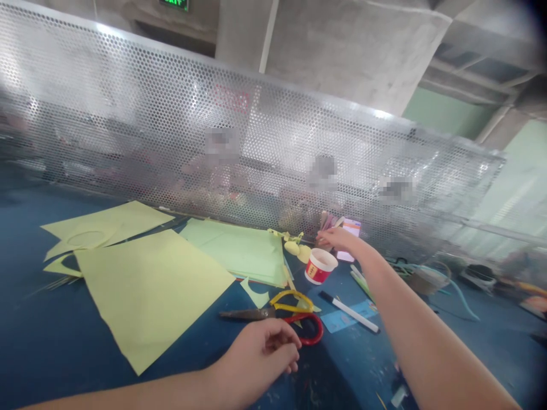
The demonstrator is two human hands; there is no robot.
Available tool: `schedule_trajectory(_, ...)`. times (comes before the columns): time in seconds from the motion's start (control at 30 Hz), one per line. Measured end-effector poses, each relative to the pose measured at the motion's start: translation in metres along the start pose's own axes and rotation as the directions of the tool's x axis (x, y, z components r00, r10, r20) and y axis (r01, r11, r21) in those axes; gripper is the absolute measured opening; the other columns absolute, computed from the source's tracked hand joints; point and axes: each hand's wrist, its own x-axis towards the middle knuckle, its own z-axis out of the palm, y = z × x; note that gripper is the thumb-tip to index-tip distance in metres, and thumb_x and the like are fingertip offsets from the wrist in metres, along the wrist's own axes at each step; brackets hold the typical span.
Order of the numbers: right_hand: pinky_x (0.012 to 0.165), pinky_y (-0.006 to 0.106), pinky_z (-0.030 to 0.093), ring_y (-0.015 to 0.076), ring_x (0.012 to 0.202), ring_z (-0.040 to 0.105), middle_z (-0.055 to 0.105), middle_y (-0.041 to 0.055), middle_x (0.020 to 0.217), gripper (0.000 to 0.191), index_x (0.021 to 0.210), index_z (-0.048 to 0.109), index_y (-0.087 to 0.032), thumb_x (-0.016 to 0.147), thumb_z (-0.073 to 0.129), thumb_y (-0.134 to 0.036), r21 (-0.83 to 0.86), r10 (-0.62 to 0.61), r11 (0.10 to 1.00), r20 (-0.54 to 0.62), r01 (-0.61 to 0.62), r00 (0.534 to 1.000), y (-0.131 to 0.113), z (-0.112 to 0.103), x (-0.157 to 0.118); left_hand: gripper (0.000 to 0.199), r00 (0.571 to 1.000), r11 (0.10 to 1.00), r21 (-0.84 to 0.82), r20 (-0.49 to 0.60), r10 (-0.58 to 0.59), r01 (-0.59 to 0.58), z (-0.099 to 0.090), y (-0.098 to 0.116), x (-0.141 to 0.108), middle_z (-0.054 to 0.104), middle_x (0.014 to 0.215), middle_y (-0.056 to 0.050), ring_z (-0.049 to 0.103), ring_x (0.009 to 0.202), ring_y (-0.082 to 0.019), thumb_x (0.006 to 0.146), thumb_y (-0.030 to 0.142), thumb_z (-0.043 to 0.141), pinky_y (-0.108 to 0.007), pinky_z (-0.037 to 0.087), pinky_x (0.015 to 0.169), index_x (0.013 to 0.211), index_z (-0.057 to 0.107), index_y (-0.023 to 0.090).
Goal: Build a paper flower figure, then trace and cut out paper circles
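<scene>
My left hand (265, 357) is low in the middle, fingers loosely curled in with nothing visible in them. Right beside it lie scissors (273, 313) with one yellow and one red handle, blades pointing left. My right hand (337, 239) reaches far forward, its fingers drawn together at a small holder of sticks (328, 222); what they grip is hidden. A phone (350, 233) with a lit screen lies beside that hand. Just in front stands a red and white paper cup (320, 266). Small yellow rounded pieces (298, 249) lie to its left.
Yellow sheets (154, 290), one with a round cut, cover the left of the blue table (179, 364). Behind them lies a light green paper stack (239, 250). A marker (350, 312) crosses a blue ruler-like strip (342, 319). A perforated metal screen (162, 125) borders the far edge, with people behind it.
</scene>
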Motion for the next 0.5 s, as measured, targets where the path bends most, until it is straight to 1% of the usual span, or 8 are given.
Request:
schedule_trajectory(0.1,0.078,0.036,0.049,0.0173,0.089,0.060,0.060,0.0068,0.106,0.026,0.106,0.057,-0.015,0.089,0.048,-0.033,-0.080,-0.091,0.993,-0.106,0.083,0.990,-0.007,0.000,-0.015,0.014,1.000,0.992,0.121,-0.016,0.027,-0.025,0.001,0.004,-0.011,0.056,0.070,0.000,0.055,0.065,-0.012,0.071,0.022,0.056,-0.024,0.044,0.064,0.082,0.058,0.016)
schedule_trajectory(0.2,0.072,0.027,0.047,0.0166,0.079,0.063,0.067,0.0066,0.090,0.027,0.095,0.062,-0.014,0.090,0.043,-0.033,-0.154,-0.221,0.967,-0.124,0.201,0.967,-0.021,0.010,-0.053,0.015,0.997,0.938,0.341,-0.022,0.072,-0.060,0.002,0.006,-0.025,0.055,0.067,0.001,0.051,0.062,-0.012,0.070,0.032,0.061,-0.022,0.042,0.058,0.074,0.056,0.018)
schedule_trajectory(0.27,0.066,0.026,0.044,0.0173,0.074,0.063,0.069,0.0056,0.082,0.025,0.087,0.065,-0.017,0.085,0.048,-0.034,-0.205,-0.312,0.936,-0.100,0.287,0.945,-0.031,0.024,-0.090,0.019,0.988,0.871,0.472,0.000,0.157,-0.139,0.001,0.007,-0.034,0.056,0.068,0.001,0.050,0.061,-0.012,0.071,0.035,0.061,-0.022,0.040,0.056,0.067,0.052,0.018)
schedule_trajectory(0.33,0.063,0.026,0.041,0.0184,0.071,0.062,0.069,0.0045,0.077,0.023,0.077,0.066,-0.019,0.082,0.050,-0.035,-0.270,-0.398,0.892,-0.094,0.362,0.912,-0.037,0.042,-0.130,0.026,0.956,0.782,0.559,0.070,0.286,-0.275,-0.001,0.010,-0.040,0.060,0.072,-0.001,0.052,0.065,-0.012,0.072,0.033,0.061,-0.022,0.041,0.060,0.058,0.045,0.017)
schedule_trajectory(0.37,0.058,0.026,0.038,0.0177,0.064,0.061,0.068,0.0037,0.071,0.026,0.073,0.065,-0.020,0.083,0.047,-0.036,-0.384,-0.456,0.833,-0.071,0.398,0.887,-0.037,0.052,-0.150,0.030,0.933,0.734,0.588,0.114,0.342,-0.341,-0.003,0.012,-0.042,0.061,0.073,-0.002,0.054,0.067,-0.012,0.074,0.031,0.059,-0.022,0.041,0.063,0.054,0.041,0.017)
schedule_trajectory(0.4,0.055,0.026,0.037,0.0171,0.059,0.060,0.067,0.0028,0.066,0.027,0.072,0.065,-0.021,0.084,0.046,-0.036,-0.460,-0.464,0.798,-0.056,0.390,0.884,-0.035,0.061,-0.168,0.035,0.915,0.690,0.616,0.144,0.376,-0.380,-0.005,0.016,-0.043,0.062,0.072,-0.002,0.055,0.068,-0.012,0.076,0.030,0.057,-0.022,0.041,0.065,0.051,0.038,0.016)
schedule_trajectory(0.43,0.053,0.025,0.035,0.0173,0.059,0.060,0.066,0.0020,0.065,0.026,0.071,0.064,-0.022,0.084,0.045,-0.035,-0.510,-0.465,0.771,-0.043,0.381,0.884,-0.032,0.071,-0.184,0.038,0.906,0.650,0.650,0.155,0.394,-0.394,-0.007,0.021,-0.043,0.063,0.071,-0.003,0.056,0.069,-0.013,0.079,0.032,0.054,-0.022,0.042,0.067,0.048,0.037,0.016)
schedule_trajectory(0.5,0.050,0.025,0.034,0.0176,0.056,0.060,0.066,0.0017,0.062,0.026,0.065,0.062,-0.023,0.082,0.045,-0.032,-0.553,-0.471,0.740,-0.020,0.383,0.882,-0.019,0.087,-0.209,0.044,0.927,0.581,0.744,0.140,0.349,-0.331,-0.014,0.034,-0.042,0.062,0.065,-0.003,0.056,0.065,-0.013,0.088,0.038,0.038,-0.023,0.042,0.066,0.051,0.048,0.016)
